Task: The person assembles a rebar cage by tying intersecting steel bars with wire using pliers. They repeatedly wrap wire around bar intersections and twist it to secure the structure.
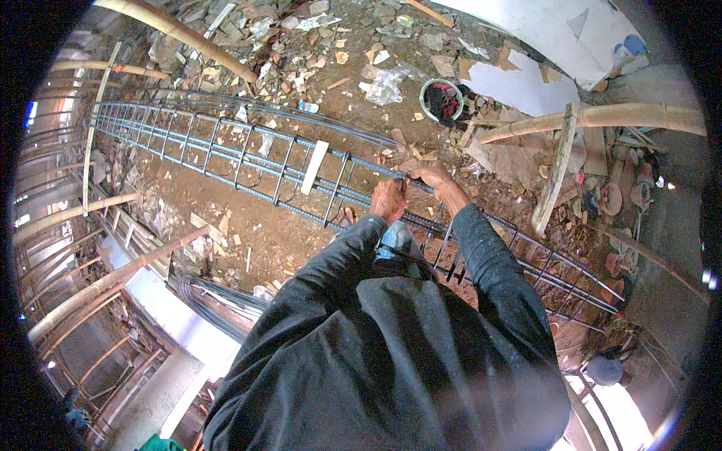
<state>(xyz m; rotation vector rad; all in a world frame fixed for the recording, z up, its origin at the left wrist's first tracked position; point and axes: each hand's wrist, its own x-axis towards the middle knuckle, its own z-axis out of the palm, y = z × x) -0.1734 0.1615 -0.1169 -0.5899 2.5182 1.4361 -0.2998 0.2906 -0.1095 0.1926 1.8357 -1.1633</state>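
A long cage of steel reinforcing bars (280,177) runs from the far left to the near right, with square stirrups along it. Both of my hands are at its middle, close together. My left hand (389,200) is closed against the cage, its knuckles up; whatever its fingers hold is hidden. Just right of it, my right hand (432,176) bends down over the far top bar with its fingers curled in, and what they pinch is too small to tell. A pale flat strip (314,167) lies across the cage to the left of my hands.
Bamboo poles (602,122) stand and slant on both sides. Beyond the cage, rubble covers the dirt, with a bucket of dark and red cloth (442,101) and a white sheet (519,83). Loose bars (218,301) lie at the lower left. A person (605,370) is at the lower right.
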